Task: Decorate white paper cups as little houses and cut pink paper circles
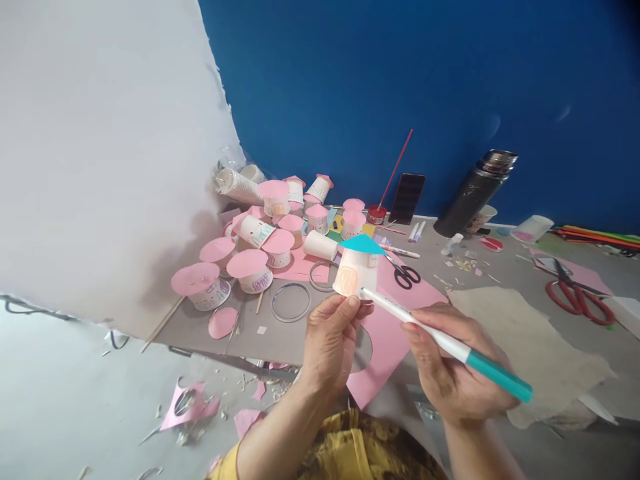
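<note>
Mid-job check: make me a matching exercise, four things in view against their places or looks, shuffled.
1. Teal marker
2. Blue-topped cup
3. Flask
4. Phone

A. Black, tilted, with a silvery top
B. In the left hand
C. Propped up between the red tin and the flask
D. In the right hand

Pairs: 1-D, 2-B, 3-A, 4-C

Soft, even indoor light; pale glare spots on blue wall (350, 100), right beyond the hands (390, 353); edges stretched, slightly hazy.
</note>
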Tool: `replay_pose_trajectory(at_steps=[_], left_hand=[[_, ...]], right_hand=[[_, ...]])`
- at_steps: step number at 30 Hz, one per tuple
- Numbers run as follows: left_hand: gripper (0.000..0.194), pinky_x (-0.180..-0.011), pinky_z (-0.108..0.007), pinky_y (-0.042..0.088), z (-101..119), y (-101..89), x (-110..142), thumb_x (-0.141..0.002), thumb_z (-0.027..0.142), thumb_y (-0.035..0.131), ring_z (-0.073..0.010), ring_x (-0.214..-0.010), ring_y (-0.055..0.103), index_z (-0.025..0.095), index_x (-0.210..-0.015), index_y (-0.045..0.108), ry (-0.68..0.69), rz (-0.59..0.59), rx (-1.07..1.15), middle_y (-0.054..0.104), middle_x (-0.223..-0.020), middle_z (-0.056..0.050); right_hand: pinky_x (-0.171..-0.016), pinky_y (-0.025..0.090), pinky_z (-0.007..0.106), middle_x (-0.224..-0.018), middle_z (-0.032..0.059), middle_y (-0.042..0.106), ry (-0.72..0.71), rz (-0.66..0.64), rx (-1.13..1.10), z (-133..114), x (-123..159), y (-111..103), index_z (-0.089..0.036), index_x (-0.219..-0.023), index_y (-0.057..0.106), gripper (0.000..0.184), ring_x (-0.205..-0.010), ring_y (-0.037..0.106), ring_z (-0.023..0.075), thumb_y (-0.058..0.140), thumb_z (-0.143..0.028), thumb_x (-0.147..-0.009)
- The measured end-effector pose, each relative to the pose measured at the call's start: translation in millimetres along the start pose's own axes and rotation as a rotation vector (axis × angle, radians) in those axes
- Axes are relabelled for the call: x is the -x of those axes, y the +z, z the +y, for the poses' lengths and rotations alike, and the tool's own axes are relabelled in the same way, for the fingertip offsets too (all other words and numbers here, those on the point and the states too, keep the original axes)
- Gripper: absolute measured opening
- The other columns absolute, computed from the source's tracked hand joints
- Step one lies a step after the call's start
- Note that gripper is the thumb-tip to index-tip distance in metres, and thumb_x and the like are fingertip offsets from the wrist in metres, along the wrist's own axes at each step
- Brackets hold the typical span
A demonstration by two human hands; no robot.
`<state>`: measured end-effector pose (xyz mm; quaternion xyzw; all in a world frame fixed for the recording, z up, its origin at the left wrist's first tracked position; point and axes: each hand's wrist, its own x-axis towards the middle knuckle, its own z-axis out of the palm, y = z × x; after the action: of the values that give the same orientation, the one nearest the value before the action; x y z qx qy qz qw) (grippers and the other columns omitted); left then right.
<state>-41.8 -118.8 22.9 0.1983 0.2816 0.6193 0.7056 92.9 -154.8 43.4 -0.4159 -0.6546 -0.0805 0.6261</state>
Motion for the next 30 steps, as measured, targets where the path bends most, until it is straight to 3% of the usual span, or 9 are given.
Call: replay_pose_trajectory(at_steps=[11,16,21,27,30], left_hand=[[0.024,-0.078,-0.024,0.054,-0.1,1.1,1.3,-0.063,0.031,0.095,-0.0123,-0.071,0.068,0.016,-0.066,0.076,0.031,0.004,-0.002,0.074,-0.071,-0.002],[0.024,-0.083,-0.026,0.055,-0.6,1.1,3.8,-0.064,0.034,0.094,-0.0141,-0.076,0.071,0.016,-0.069,0.078,0.004,-0.016,-0.012,0.077,-0.076,-0.005],[0.022,-0.083,-0.026,0.055,-0.5,1.2,5.9,-0.065,0.031,0.094,-0.0123,-0.073,0.069,0.017,-0.067,0.077,0.003,-0.022,-0.002,0.076,-0.073,-0.003],[0.022,-0.085,-0.028,0.055,1.0,2.5,10.0,-0.067,0.031,0.092,-0.0147,-0.075,0.071,0.016,-0.068,0.077,0.000,-0.031,-0.023,0.077,-0.076,-0.005],[0.020,-0.087,-0.028,0.055,1.4,2.7,10.9,-0.067,0.030,0.092,-0.0137,-0.076,0.071,0.016,-0.069,0.077,-0.003,-0.037,0.001,0.077,-0.079,-0.004]], right_hand=[[-0.056,0.057,0.032,-0.079,0.0039,0.075,-0.006,-0.071,-0.015,0.6,0.0,-5.2,-0.021,-0.100,0.071,0.017,-0.065,0.070,0.0197,0.075,-0.014,-0.086],[-0.056,0.057,0.031,-0.078,0.0033,0.074,-0.007,0.005,-0.018,1.3,-0.9,-5.2,-0.020,-0.099,0.071,0.014,-0.065,0.070,0.0190,0.072,-0.013,-0.087],[-0.055,0.056,0.031,-0.076,0.0031,0.074,-0.017,-0.066,0.008,-0.6,-2.8,-8.7,-0.021,-0.095,0.070,0.010,-0.064,0.070,0.0195,0.073,-0.016,-0.087],[-0.057,0.056,0.033,-0.076,0.0034,0.072,-0.011,-0.013,-0.026,-3.3,-4.6,-9.5,-0.021,-0.097,0.069,0.013,-0.065,0.068,0.0193,0.068,-0.012,-0.088],[-0.059,0.056,0.033,-0.076,0.0034,0.071,0.007,-0.057,-0.068,-2.8,-5.0,-10.7,-0.020,-0.096,0.069,0.014,-0.065,0.067,0.0189,0.067,-0.009,-0.087]])
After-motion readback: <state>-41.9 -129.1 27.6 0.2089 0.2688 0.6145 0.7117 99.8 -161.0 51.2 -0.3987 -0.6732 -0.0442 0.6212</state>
